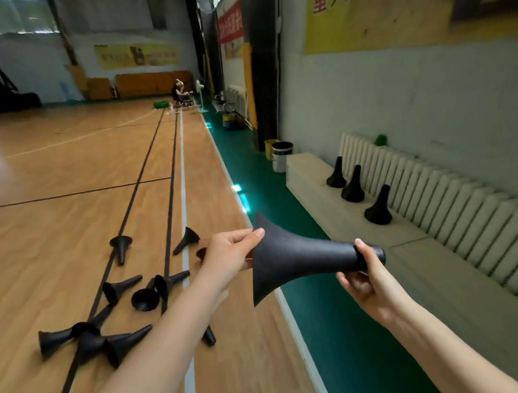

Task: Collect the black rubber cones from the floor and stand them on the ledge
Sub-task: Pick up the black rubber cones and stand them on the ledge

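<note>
Floor [58,175] of the court is carrying a scatter of fallen cones [89,342], all lying on their sides around the black lines. Ledge [316,176], running along the wall below the radiator [448,200], is bearing three upright cones [353,187], base down and spaced in a row, probably so that none tips its neighbour. Held cone [299,254] is hanging level in the air between floor and ledge, with its tip pointing toward the ledge. Left hand [227,257] is pinching the flared base rim between thumb and fingers. Right hand [365,283] is curling round the narrow tip. This two-handed grip is likely serving to swing the cone upright before it is set down.
</note>
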### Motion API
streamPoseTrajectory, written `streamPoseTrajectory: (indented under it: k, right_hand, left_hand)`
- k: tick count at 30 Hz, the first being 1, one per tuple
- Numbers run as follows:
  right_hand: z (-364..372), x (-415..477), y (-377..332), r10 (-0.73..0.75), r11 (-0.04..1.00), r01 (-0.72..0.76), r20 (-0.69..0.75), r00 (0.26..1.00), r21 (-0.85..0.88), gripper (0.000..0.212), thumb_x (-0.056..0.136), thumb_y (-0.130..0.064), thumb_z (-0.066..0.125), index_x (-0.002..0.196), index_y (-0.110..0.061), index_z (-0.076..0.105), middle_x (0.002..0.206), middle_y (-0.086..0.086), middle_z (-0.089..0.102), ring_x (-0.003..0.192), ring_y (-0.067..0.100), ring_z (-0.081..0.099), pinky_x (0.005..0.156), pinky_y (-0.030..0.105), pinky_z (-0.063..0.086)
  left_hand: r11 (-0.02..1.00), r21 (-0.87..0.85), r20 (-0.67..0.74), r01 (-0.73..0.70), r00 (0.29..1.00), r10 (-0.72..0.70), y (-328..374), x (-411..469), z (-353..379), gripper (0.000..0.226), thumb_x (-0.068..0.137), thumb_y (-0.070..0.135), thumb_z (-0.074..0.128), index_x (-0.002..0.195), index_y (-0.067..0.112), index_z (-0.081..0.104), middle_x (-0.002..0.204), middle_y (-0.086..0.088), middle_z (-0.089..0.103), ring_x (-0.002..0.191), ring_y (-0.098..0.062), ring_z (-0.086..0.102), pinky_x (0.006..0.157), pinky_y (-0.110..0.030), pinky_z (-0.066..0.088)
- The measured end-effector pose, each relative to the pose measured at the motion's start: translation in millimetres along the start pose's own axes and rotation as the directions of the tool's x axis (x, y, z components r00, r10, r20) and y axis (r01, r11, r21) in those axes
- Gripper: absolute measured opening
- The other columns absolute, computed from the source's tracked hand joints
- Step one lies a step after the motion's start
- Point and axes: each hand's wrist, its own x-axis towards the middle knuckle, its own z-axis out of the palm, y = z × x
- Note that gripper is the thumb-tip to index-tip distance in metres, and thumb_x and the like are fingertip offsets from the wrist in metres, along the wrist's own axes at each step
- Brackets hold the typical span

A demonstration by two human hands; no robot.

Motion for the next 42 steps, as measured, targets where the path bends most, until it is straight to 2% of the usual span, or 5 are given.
streamPoseTrajectory:
  k: [8, 18, 29, 35, 42]
  right_hand:
    - [-63.8, 36.7, -50.7, -0.034, 0.978, 0.088, -0.268, 0.963, 0.191, 0.046, 0.075, -0.036, 0.078, 0.105, -0.010, 0.056, 0.094, 0.010, 0.065, 0.081, 0.022, 0.065, 0.050, 0.029, 0.056]
    - [-72.2, 136.3, -123.0, -0.084, 0.956, 0.193, -0.424, 0.902, 0.220, 0.042, 0.079, -0.034, 0.074, 0.101, -0.007, 0.051, 0.094, 0.013, 0.061, 0.085, 0.025, 0.062, 0.059, 0.037, 0.055]
    - [-64.0, 244.9, -181.1, -0.145, 0.955, 0.246, -0.467, 0.873, 0.164, 0.046, 0.061, -0.023, 0.082, 0.093, -0.017, 0.049, 0.094, 0.014, 0.058, 0.082, 0.031, 0.061, 0.050, 0.035, 0.057]
    - [-90.5, 306.8, -214.7, -0.142, 0.931, 0.289, -0.510, 0.848, 0.222, 0.062, 0.077, -0.021, 0.076, 0.129, -0.020, 0.044, 0.099, 0.011, 0.056, 0.106, 0.035, 0.057, 0.060, 0.038, 0.055]
    - [-143.8, 396.7, -288.0, -0.130, 0.935, 0.265, -0.470, 0.873, 0.234, 0.036, 0.079, -0.020, 0.074, 0.106, -0.014, 0.050, 0.102, 0.013, 0.058, 0.091, 0.028, 0.059, 0.061, 0.037, 0.054]
  left_hand:
    - [0.995, -0.083, 0.228, 0.058, 0.973, -0.038, -5.7, 77.9, 118.0, 0.013, 0.091, 0.020, 0.063, 0.080, 0.020, 0.071, 0.069, 0.011, 0.073, 0.059, -0.001, 0.068, 0.053, -0.015, 0.053]
    - [0.986, -0.061, 0.372, 0.155, 0.920, -0.122, -23.7, 233.0, 201.0, 0.020, 0.088, 0.026, 0.067, 0.105, 0.016, 0.072, 0.098, 0.001, 0.075, 0.092, -0.018, 0.071, 0.069, -0.028, 0.056]
    - [0.974, 0.027, 0.415, 0.226, 0.883, -0.217, -51.1, 387.8, 259.0, 0.018, 0.087, 0.012, 0.068, 0.105, 0.018, 0.067, 0.100, -0.007, 0.073, 0.089, -0.023, 0.071, 0.065, -0.028, 0.057]
    - [0.959, 0.088, 0.439, 0.270, 0.853, -0.281, -63.7, 446.2, 325.7, 0.019, 0.088, 0.014, 0.067, 0.107, 0.018, 0.066, 0.103, -0.008, 0.072, 0.091, -0.024, 0.070, 0.066, -0.029, 0.057]
    - [0.929, 0.178, 0.458, 0.324, 0.808, -0.370, -70.5, 524.3, 431.9, 0.022, 0.091, 0.008, 0.059, 0.110, 0.016, 0.064, 0.105, -0.010, 0.071, 0.091, -0.024, 0.071, 0.069, -0.032, 0.059]
